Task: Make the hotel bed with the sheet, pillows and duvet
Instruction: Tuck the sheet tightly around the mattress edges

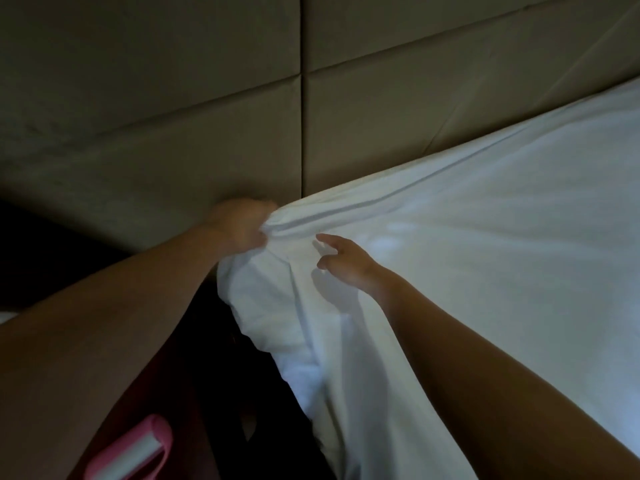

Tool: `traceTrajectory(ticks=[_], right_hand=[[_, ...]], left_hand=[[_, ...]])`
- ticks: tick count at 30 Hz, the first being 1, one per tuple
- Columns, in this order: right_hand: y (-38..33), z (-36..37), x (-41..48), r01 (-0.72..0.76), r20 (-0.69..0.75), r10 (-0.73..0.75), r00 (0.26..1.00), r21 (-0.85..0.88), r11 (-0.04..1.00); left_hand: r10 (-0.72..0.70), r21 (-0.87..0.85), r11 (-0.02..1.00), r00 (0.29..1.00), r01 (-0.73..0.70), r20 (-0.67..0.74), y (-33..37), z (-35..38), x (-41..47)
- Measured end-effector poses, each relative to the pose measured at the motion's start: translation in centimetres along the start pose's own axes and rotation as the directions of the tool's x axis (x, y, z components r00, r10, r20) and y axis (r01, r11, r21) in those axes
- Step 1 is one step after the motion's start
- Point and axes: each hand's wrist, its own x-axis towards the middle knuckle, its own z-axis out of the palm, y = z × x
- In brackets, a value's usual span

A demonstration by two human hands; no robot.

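A white sheet (485, 237) covers the mattress, which fills the right half of the view. My left hand (242, 223) grips a bunched corner of the sheet at the head of the bed, close to the headboard, and the cloth is pulled into tight folds there. My right hand (343, 261) hovers just right of that corner, fingers loosely spread over the sheet, holding nothing. Loose sheet hangs over the mattress side below my hands. No pillows or duvet show.
A padded beige headboard (207, 81) with dark seams fills the top and left. A dark gap lies between the bed's side and my body. A pink item (138, 452) shows at the bottom left.
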Motion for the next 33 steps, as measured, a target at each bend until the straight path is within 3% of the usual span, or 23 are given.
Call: traceTrajectory(ticks=[4, 8, 21, 25, 28, 31, 33], right_hand=[[-0.1, 0.7, 0.0, 0.033, 0.009, -0.032, 0.999, -0.125, 0.992], [-1.0, 1.5, 1.6, 0.067, 0.023, -0.063, 0.998, -0.262, 0.963], [-1.2, 3.5, 10.6, 0.109, 0.092, -0.061, 0.994, -0.743, 0.661], [-1.7, 3.8, 12.8, 0.084, 0.096, -0.010, 0.995, -0.814, 0.574], [-2.0, 4.6, 13.4, 0.070, 0.084, 0.002, 0.996, -0.840, 0.537], [-2.3, 4.9, 14.1, 0.045, 0.059, 0.010, 0.998, -0.853, 0.520], [-2.1, 4.4, 15.1, 0.086, 0.078, -0.038, 0.996, -0.843, 0.530]], left_hand=[[-0.068, 0.296, 0.946, 0.976, 0.129, -0.209, -2.0, 0.6, -1.9], [-0.086, 0.410, 0.894, 0.968, 0.179, -0.234, -1.7, 2.3, -1.6], [0.083, 0.336, 0.940, 0.919, 0.056, -0.385, -5.5, 9.3, 1.1], [-0.009, 0.321, 0.940, 0.952, 0.112, -0.306, -4.8, 9.7, 1.7], [-0.106, 0.194, 0.968, 0.960, 0.159, -0.257, -4.7, 10.0, 1.6], [0.070, 0.080, 0.996, 0.908, -0.040, -0.412, -3.9, 10.9, 1.6], [0.148, 0.033, 0.989, 0.906, -0.147, -0.397, -3.3, 11.4, 2.2]])
